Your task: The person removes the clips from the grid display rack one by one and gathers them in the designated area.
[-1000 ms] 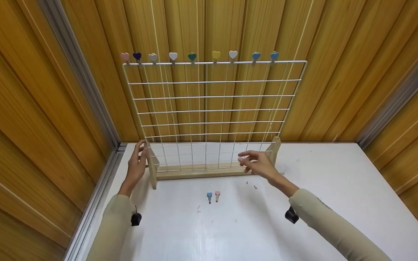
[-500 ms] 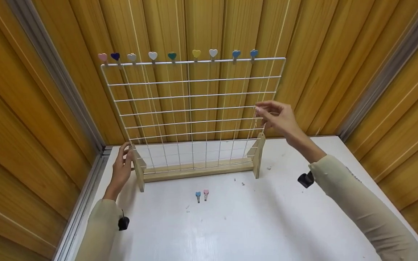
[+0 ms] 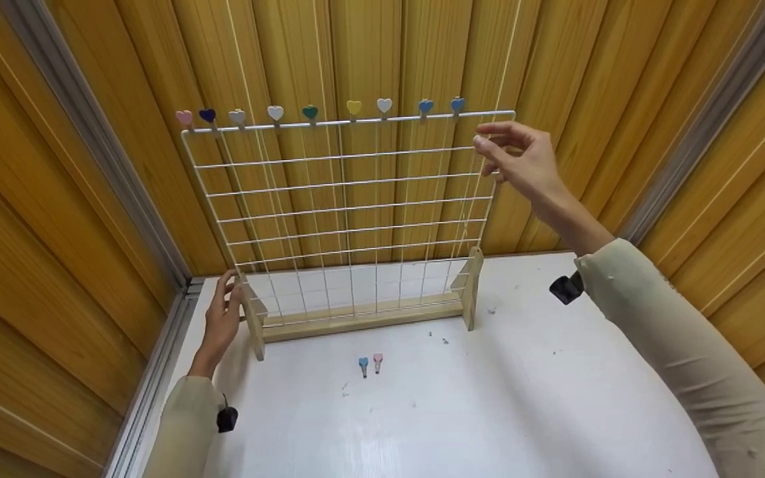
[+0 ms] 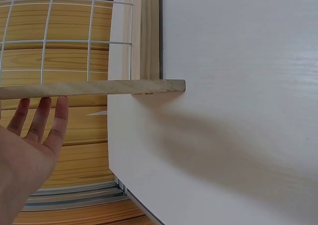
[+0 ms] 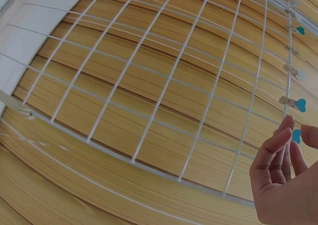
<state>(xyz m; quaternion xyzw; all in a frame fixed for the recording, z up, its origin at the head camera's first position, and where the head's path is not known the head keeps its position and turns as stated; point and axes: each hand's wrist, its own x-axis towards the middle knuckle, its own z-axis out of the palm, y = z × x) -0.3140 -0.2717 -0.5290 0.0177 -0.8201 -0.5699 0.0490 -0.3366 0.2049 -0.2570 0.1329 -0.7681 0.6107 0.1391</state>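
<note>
A white wire grid rack (image 3: 356,179) stands upright in a wooden stand (image 3: 362,320). Several heart-topped clips, including a green clip (image 3: 310,113), line its top bar. My left hand (image 3: 220,318) touches the outer side of the stand's left post (image 4: 94,88), its fingers fairly straight. Near the grid's upper right corner my right hand (image 3: 532,162) hovers, fingers bent loosely. I see no object pinched in it. In the right wrist view, the rightmost blue clip (image 5: 296,136) shows between the thumb and fingers; whether they touch it cannot be told.
On the white table (image 3: 382,431) lie a blue heart clip (image 3: 364,366) and a pink heart clip (image 3: 378,362), in front of the stand. Small dark bits lie near the stand's right post (image 3: 473,292). Wood-patterned walls (image 3: 621,119) enclose the table.
My right hand has risen from low on the grid's right side to its upper right corner. The left hand stays at the left post. The head view has shifted slightly.
</note>
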